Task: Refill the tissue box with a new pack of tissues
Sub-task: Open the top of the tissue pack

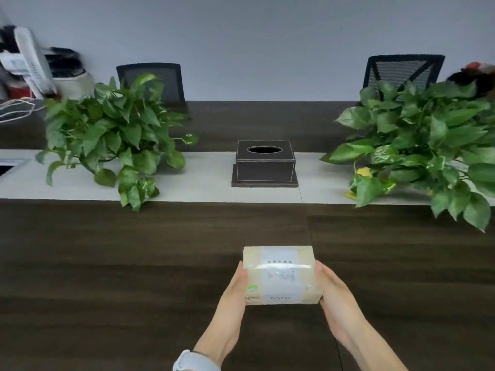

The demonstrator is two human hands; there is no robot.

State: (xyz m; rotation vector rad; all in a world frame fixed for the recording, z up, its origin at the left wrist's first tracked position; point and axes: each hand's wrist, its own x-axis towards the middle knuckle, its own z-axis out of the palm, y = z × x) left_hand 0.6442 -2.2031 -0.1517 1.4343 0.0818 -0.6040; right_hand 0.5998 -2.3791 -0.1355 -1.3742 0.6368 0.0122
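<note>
A sealed beige pack of tissues (281, 275) with a pale label reading "Face" is held over the dark wood table, near the front. My left hand (235, 293) grips its left end and my right hand (334, 290) grips its right end. Farther back, on the light grey centre strip, stands the dark tissue box (265, 164) with white stitching. Its oval top slot looks dark and shows no tissue. The box sits on a flat dark base, well apart from the pack.
A leafy potted plant (117, 137) stands left of the box and another plant (428, 145) to the right. Two mesh office chairs (152, 81) are behind the table. Clutter and cables lie at the far left. The table's dark wood surface (134, 263) spreads around the hands.
</note>
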